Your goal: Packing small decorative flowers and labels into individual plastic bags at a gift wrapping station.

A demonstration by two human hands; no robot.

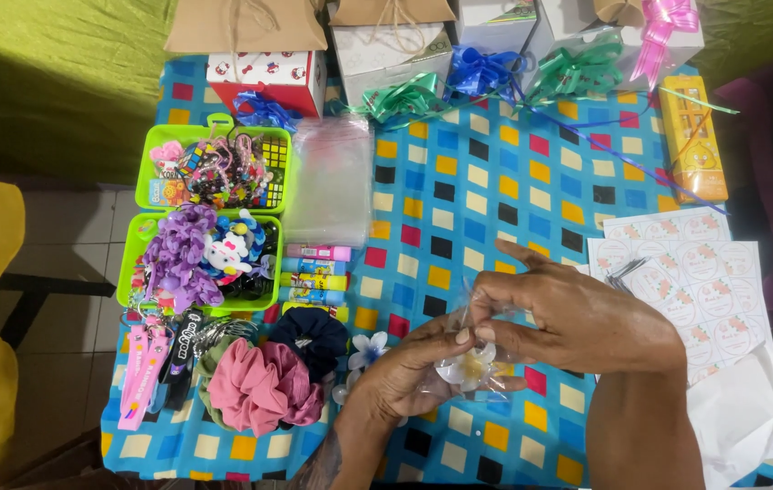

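My left hand (pixel 404 372) and my right hand (pixel 577 318) meet above the checked tablecloth (pixel 486 181), both pinching a small clear plastic bag (pixel 477 363). Inside the bag lies a white flower clip with a yellow centre. My left thumb presses the bag from below; my right fingers grip its upper edge. A second white flower clip (pixel 370 349) lies on the cloth just left of my left hand.
Pink and dark scrunchies (pixel 268 381) lie at the front left. Two green baskets (pixel 146 263) of trinkets stand left, beside a stack of clear bags (pixel 332 172) and coloured tubes (pixel 314 272). Sticker sheets (pixel 704 281) lie right. Gift boxes and ribbon bows (pixel 404 95) line the far edge.
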